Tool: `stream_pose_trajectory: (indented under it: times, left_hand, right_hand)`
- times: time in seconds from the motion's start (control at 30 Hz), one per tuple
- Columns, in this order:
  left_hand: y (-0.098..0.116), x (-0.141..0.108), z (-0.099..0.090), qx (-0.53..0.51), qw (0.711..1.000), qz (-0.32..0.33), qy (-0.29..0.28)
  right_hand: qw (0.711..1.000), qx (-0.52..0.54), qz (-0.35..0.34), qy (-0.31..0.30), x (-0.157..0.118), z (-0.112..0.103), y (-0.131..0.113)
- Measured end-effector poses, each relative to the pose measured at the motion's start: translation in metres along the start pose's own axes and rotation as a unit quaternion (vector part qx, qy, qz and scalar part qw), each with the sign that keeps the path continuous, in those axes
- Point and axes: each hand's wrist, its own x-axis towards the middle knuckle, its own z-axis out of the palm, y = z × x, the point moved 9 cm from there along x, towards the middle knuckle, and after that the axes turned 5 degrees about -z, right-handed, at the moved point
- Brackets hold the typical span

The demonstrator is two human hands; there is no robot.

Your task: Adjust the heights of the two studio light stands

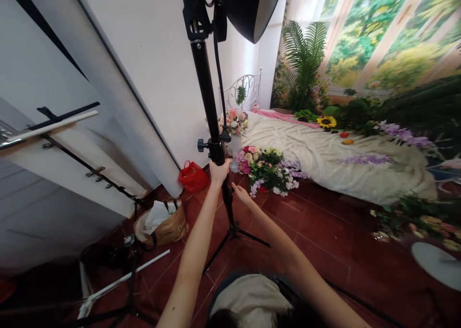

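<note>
A black light stand (206,85) rises from a tripod base on the red tiled floor, with a large black lamp shade (248,6) at its top. Wrapped round the pole, just below a clamp with a side knob (202,145), is my left hand (219,171). My right hand (242,192) is beside the lower pole, to its right, fingers pointing at it; its fingertips are too small to tell whether they hold anything. A black cable (220,78) hangs along the pole.
Behind the stand, a bed with a cream blanket (288,143) carries flowers; bouquets (266,169) stand in front. Left are a red bag (193,176), a woven bag (171,224), another stand and a white pole (133,273). A round white top (437,263) is at right.
</note>
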Motion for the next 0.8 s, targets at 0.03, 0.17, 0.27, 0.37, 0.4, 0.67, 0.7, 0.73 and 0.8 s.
stream_pose_trajectory:
  times: [0.03,0.17,0.27,0.37,0.4,0.67,0.7,0.73,0.8]
  left_hand:
    - [0.000,0.000,0.000,0.003,1.000,-0.002,-0.002]
    - [0.001,-0.001,0.000,0.008,1.000,-0.013,-0.003]
    - [0.002,-0.003,-0.001,0.010,1.000,-0.013,-0.006]
    - [0.006,-0.004,0.000,0.008,1.000,0.000,-0.026]
    - [0.008,-0.004,0.000,0.007,0.999,0.007,-0.036]
    - [-0.070,-0.024,-0.017,0.029,0.999,-0.025,0.016]
    - [-0.091,-0.030,-0.020,0.039,0.998,-0.039,0.028]
    - [-0.109,-0.035,-0.022,0.048,0.997,-0.047,0.036]
    - [-0.138,-0.044,-0.028,0.061,0.995,-0.055,0.058]
  right_hand:
    - [0.999,-0.043,-0.008,0.025,0.002,-0.004,-0.003]
    - [0.987,-0.147,0.015,0.060,0.004,-0.011,-0.009]
    - [0.984,-0.160,0.032,0.075,0.001,-0.012,-0.013]
    - [0.981,-0.166,0.028,0.099,-0.001,-0.013,-0.020]
    - [0.980,-0.167,0.024,0.105,-0.001,-0.013,-0.023]
    - [0.982,-0.165,0.019,0.088,0.000,-0.003,-0.038]
    - [0.983,-0.163,0.018,0.083,-0.001,-0.003,-0.039]
    - [0.984,-0.161,0.017,0.080,-0.002,-0.002,-0.040]
    - [0.985,-0.155,0.015,0.076,-0.005,-0.003,-0.040]
